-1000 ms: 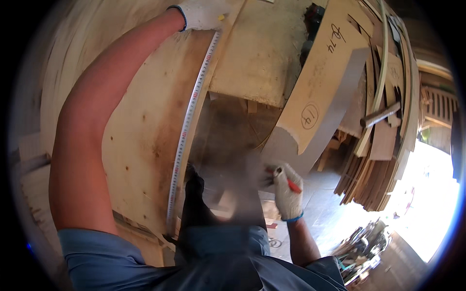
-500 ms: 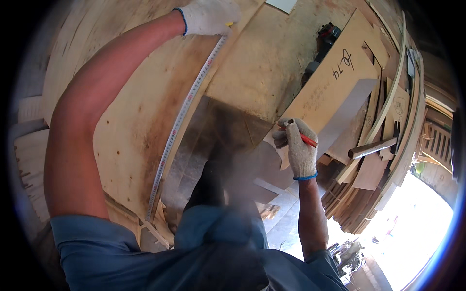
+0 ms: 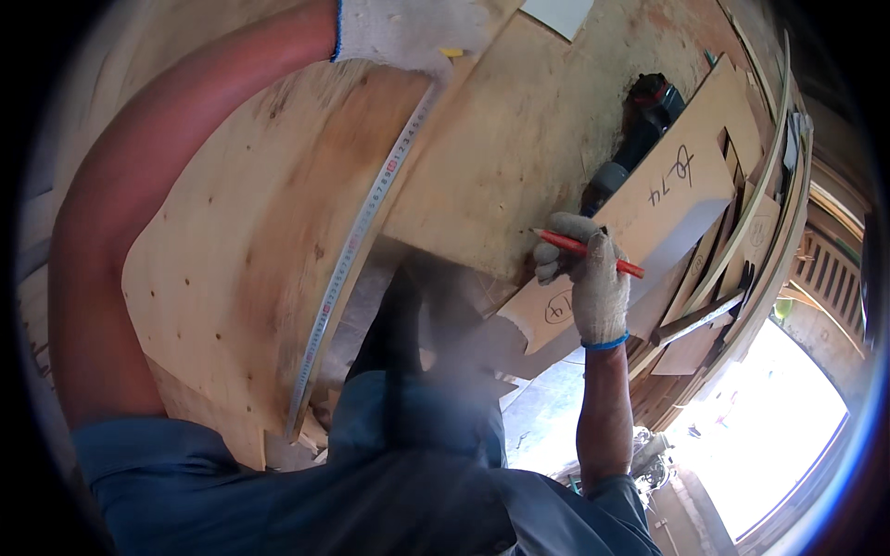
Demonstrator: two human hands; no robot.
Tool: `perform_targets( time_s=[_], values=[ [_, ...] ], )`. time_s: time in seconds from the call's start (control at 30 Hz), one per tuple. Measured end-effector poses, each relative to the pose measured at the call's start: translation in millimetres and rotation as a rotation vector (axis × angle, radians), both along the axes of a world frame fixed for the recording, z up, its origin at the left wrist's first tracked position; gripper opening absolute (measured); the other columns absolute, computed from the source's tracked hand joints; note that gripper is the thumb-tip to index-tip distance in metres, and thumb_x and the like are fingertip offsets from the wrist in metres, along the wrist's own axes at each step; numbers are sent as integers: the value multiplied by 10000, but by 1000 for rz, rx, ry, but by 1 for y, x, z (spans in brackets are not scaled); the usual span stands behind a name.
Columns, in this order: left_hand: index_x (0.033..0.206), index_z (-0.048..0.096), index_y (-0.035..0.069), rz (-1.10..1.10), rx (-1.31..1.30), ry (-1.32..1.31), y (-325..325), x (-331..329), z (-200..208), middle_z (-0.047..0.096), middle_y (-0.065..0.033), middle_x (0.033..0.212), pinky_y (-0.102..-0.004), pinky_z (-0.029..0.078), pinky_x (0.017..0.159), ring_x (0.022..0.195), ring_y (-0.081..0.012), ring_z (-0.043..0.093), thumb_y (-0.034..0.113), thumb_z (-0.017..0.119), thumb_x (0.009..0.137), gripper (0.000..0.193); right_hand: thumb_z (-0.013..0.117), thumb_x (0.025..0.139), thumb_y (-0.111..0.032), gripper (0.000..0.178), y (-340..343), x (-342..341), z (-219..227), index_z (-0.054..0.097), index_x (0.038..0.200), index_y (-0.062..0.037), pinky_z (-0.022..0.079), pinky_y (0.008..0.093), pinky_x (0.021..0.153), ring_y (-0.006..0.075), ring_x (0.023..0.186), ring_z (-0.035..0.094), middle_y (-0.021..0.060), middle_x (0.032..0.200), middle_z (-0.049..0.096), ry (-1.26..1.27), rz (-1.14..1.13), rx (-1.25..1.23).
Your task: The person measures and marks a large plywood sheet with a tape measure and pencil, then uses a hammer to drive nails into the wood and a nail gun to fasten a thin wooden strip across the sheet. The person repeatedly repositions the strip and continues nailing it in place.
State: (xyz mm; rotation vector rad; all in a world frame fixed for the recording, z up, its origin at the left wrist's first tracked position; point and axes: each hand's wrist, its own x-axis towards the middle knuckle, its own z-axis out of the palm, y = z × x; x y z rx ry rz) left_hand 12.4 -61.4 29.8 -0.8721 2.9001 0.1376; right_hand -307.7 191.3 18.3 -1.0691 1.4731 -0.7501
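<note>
A plywood sheet (image 3: pixel 213 232) with dark stains fills the left side. My left hand (image 3: pixel 403 32), in a white knit glove with a blue cuff, reaches to the sheet's far edge. It is closed on a tape measure, of which a small yellow part shows at the fingers. The pale blade of the tape measure (image 3: pixel 371 199) runs from there along the sheet's right edge toward me. My right hand (image 3: pixel 601 296), gloved the same way, grips a red pencil (image 3: pixel 561 241). The pencil's tip points left, above the corner of a wooden work surface (image 3: pixel 482 176).
Beside my right hand lies a tan board (image 3: pixel 691 171) with handwritten marks. A dark power tool (image 3: pixel 640 120) rests beyond it, near a white sheet (image 3: pixel 561 14). A wooden-handled hammer (image 3: pixel 700 318) and leaning wood strips (image 3: pixel 788 185) stand at the right, by a bright opening (image 3: pixel 760 426).
My right hand has moved slightly right and turned the pencil, so its tip shows pointing left. My left hand stays on the tape measure. The view has shifted a little.
</note>
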Motion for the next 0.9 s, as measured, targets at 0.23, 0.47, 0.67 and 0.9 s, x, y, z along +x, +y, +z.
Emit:
perform_targets(
  time_s=[0.23, 0.47, 0.67, 0.9],
  values=[
    [871, 780, 116, -21, 37, 31, -15, -6, 6, 735, -155, 846, -471, 583, 721, 802, -372, 723, 305, 743, 778, 214, 394, 1130, -328, 471, -89, 14, 17, 735, 1106, -3, 520, 268, 681, 112, 769, 656, 70, 917, 739, -15, 94, 107],
    [870, 778, 117, -45, 83, 126, -29, -13, 21, 732, -160, 843, -466, 582, 726, 799, -376, 721, 305, 759, 754, 222, 387, 1135, -320, 475, -160, 27, 15, 703, 1121, 34, 562, 291, 713, 144, 767, 708, 99, 914, 765, 7, 256, 1],
    [924, 785, 119, -41, 91, 151, -37, -19, 19, 726, -174, 867, -460, 579, 758, 843, -381, 718, 242, 733, 760, 211, 358, 1137, -385, 559, -190, 34, 7, 709, 1104, 49, 560, 338, 776, 181, 782, 682, 111, 877, 720, 60, 392, -239],
    [967, 766, 93, -35, 195, 390, -45, -17, 7, 727, -184, 946, -469, 562, 810, 912, -378, 709, 192, 742, 764, 228, 537, 1085, -235, 318, -220, 46, 4, 717, 1181, 9, 544, 298, 865, 124, 902, 689, 68, 1008, 750, 28, 435, -128]
  ],
)
